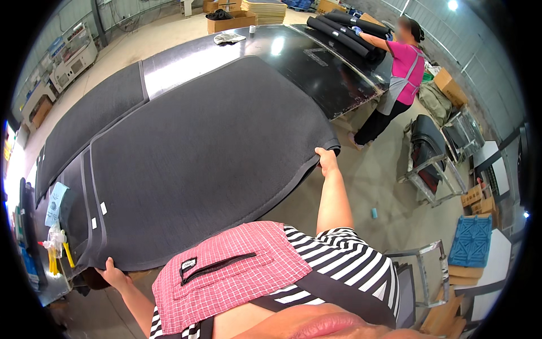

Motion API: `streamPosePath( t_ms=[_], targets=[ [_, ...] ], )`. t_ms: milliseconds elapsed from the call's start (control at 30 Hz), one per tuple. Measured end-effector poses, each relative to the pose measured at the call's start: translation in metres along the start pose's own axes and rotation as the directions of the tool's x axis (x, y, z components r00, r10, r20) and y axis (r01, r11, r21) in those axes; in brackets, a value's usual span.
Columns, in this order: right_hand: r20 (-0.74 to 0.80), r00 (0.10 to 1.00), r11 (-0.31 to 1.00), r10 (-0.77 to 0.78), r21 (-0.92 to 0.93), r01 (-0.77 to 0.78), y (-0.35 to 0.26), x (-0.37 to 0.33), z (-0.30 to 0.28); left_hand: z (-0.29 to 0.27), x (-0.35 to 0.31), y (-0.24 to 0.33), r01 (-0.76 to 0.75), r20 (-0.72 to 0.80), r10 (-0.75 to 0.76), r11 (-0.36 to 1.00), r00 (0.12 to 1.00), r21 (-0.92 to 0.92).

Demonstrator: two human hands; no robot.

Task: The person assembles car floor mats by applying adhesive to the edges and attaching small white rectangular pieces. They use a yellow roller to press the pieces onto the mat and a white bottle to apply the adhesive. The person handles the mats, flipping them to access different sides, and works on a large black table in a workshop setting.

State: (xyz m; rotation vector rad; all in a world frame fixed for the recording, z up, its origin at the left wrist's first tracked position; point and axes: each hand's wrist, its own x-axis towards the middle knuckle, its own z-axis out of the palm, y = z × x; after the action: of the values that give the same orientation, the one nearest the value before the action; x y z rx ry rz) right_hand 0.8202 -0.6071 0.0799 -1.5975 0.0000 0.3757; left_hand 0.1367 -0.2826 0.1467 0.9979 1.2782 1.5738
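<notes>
A large dark grey mat [209, 147] with a bound edge lies over the table in front of me, stacked on at least one similar mat at the left. My right hand [326, 160] grips its right edge where the border curls over, thumb on top. At the near left corner my left hand [114, 275] holds the edge, thumb above and the other fingers hidden beneath. Small white labels [103, 208] sit on the mats' left borders. Another dark mat [96, 110] lies farther left on the table.
At the far right of the black table [299, 62], a person [403, 73] handles rolled dark mats [347, 39]. Spray bottles [55, 242] and a light blue paper [56, 203] are at the left. A metal rack [432, 158] and a blue pallet [471, 241] stand at the right.
</notes>
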Motion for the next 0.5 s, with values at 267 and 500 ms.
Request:
streamPosePath(
  t_ms=[267, 500],
  targets=[
    [-0.008, 1.000, 0.996, 0.012, 0.088, -0.011, 0.013, -0.003, -0.006, 0.012, -0.006, 0.005, 0.002, 0.016, -0.003, 0.999, 1.000, 0.054],
    [-0.002, 0.999, 0.997, 0.041, 0.070, -0.041, 0.009, -0.011, -0.004, 0.004, 0.008, -0.006, -0.027, 0.030, 0.025, 0.997, 0.999, 0.075]
  ],
)
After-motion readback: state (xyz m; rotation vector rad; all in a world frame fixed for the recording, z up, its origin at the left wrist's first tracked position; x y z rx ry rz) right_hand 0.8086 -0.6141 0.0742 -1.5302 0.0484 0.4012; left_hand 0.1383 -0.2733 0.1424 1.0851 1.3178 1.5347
